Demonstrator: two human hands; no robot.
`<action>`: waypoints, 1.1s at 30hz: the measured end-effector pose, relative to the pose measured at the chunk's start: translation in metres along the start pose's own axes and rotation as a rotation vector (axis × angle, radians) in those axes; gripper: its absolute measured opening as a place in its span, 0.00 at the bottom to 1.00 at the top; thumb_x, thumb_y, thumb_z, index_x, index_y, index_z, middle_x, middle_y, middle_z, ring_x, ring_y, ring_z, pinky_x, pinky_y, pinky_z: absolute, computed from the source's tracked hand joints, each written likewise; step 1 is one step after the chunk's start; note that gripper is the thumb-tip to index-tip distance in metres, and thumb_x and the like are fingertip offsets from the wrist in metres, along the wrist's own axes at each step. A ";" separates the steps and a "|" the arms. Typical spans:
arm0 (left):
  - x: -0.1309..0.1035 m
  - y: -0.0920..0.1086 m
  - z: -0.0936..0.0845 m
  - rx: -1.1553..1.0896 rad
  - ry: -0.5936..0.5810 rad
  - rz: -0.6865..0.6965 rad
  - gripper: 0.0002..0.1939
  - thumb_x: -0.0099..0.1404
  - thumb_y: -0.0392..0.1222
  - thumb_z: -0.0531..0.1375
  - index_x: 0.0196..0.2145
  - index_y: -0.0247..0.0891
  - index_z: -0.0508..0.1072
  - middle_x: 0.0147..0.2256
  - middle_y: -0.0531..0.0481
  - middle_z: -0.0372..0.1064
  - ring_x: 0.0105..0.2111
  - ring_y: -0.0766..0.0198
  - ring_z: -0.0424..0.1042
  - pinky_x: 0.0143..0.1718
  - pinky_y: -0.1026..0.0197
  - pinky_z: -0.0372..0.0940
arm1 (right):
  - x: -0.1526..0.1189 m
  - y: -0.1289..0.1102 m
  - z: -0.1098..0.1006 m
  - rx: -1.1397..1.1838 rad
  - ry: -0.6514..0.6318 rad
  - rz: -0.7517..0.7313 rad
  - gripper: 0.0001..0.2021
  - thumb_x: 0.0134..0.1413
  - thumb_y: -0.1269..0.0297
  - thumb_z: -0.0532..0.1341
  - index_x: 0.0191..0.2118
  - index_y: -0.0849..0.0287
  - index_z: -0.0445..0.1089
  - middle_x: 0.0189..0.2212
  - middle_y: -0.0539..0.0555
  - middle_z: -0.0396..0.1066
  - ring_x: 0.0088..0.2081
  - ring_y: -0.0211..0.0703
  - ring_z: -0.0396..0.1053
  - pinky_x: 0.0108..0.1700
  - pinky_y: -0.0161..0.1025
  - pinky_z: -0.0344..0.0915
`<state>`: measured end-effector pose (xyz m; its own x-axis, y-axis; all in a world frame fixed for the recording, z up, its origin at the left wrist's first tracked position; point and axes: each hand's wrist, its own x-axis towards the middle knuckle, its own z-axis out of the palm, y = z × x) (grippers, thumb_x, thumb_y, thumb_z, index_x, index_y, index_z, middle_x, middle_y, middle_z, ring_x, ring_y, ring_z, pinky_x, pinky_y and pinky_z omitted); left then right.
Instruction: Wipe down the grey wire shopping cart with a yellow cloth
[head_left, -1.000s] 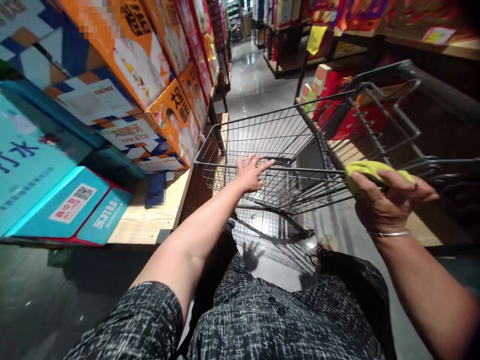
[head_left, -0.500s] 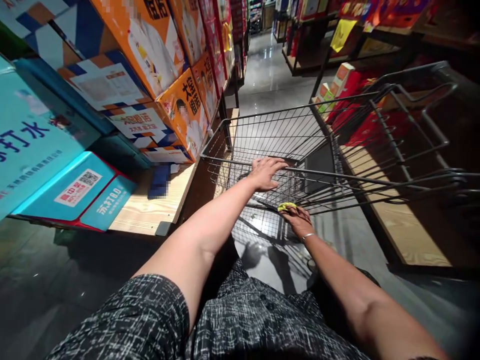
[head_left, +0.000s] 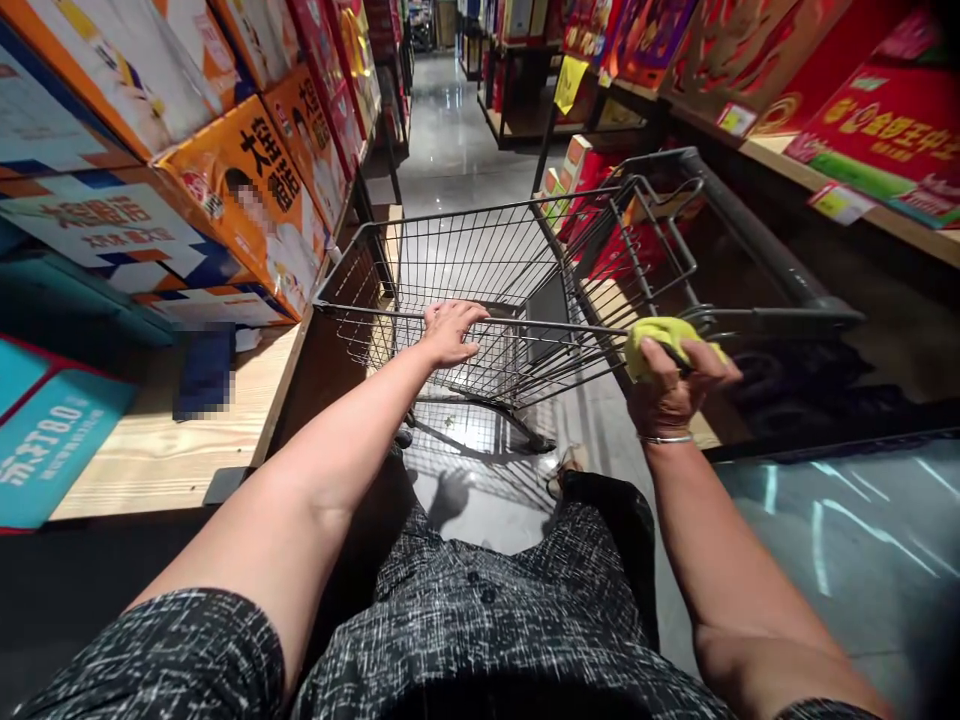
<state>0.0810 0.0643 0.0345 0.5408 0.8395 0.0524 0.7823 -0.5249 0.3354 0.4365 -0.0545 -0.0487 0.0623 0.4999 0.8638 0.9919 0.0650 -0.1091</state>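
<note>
Indoors, cart (head_left: 547, 326) on glossy aisle floor (head_left: 450, 135).

shirt (head_left: 480, 640): black fabric, printed with broken white lines in a crosshatch pattern. buttons (head_left: 487, 594): two, dark, round, mounted at the front. left sleeve (head_left: 172, 650): short, same pattern, hem ending above the elbow. right sleeve (head_left: 832, 710): same pattern, edge only in view. bracelet (head_left: 667, 438): thin, silver-coloured band, fitted at the right wrist. trouser leg (head_left: 634, 510): black.
</note>
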 end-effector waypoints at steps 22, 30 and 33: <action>0.001 0.001 -0.001 0.007 -0.012 -0.018 0.28 0.61 0.42 0.62 0.60 0.50 0.68 0.66 0.52 0.62 0.67 0.48 0.55 0.68 0.40 0.42 | 0.017 0.020 -0.031 -0.071 -0.128 -0.165 0.12 0.61 0.67 0.64 0.46 0.44 0.81 0.47 0.56 0.67 0.51 0.51 0.59 0.53 0.48 0.61; -0.004 0.010 -0.002 0.005 -0.019 -0.039 0.26 0.62 0.43 0.62 0.58 0.51 0.69 0.65 0.51 0.64 0.66 0.48 0.56 0.68 0.39 0.43 | 0.087 0.017 -0.066 -0.172 0.062 0.092 0.18 0.59 0.68 0.61 0.53 0.51 0.78 0.53 0.62 0.60 0.55 0.60 0.55 0.57 0.59 0.58; -0.004 0.011 -0.001 0.008 -0.024 -0.046 0.27 0.62 0.42 0.62 0.59 0.51 0.69 0.65 0.51 0.64 0.66 0.47 0.55 0.68 0.40 0.43 | 0.074 -0.043 -0.042 -0.135 -0.258 0.103 0.21 0.61 0.71 0.57 0.54 0.45 0.77 0.56 0.60 0.61 0.55 0.60 0.54 0.55 0.58 0.58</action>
<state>0.0875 0.0554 0.0395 0.5116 0.8591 0.0146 0.8087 -0.4872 0.3296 0.4031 -0.0563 0.0407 0.1504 0.7020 0.6961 0.9886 -0.1040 -0.1088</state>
